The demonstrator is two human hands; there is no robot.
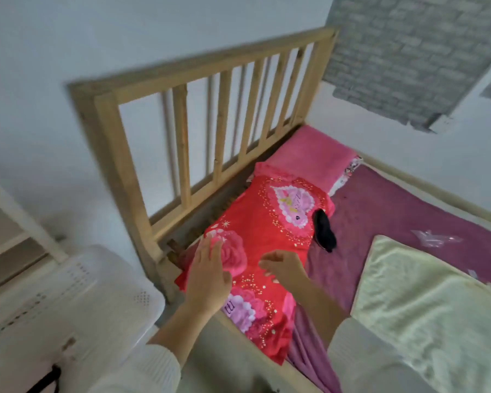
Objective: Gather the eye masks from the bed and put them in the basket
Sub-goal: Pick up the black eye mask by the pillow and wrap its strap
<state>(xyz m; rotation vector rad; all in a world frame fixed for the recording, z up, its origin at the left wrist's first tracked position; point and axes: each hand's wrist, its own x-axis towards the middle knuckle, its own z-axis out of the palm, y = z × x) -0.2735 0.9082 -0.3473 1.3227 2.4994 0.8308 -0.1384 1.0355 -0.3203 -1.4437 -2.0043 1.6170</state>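
Note:
A black eye mask lies on the bed at the right edge of the red flowered pillow, partly on the purple sheet. My left hand hovers flat over the pillow's near left part, fingers apart, holding nothing. My right hand is beside it, fingers loosely spread and empty, a short way below and left of the mask. A white perforated basket stands at the lower left beside the bed, and a black strap shows at its near edge.
A wooden slatted headboard rises behind the pillow. A pink pillow lies further back. A pale yellow blanket covers the bed's right side. Clear plastic wrappers lie on the purple sheet.

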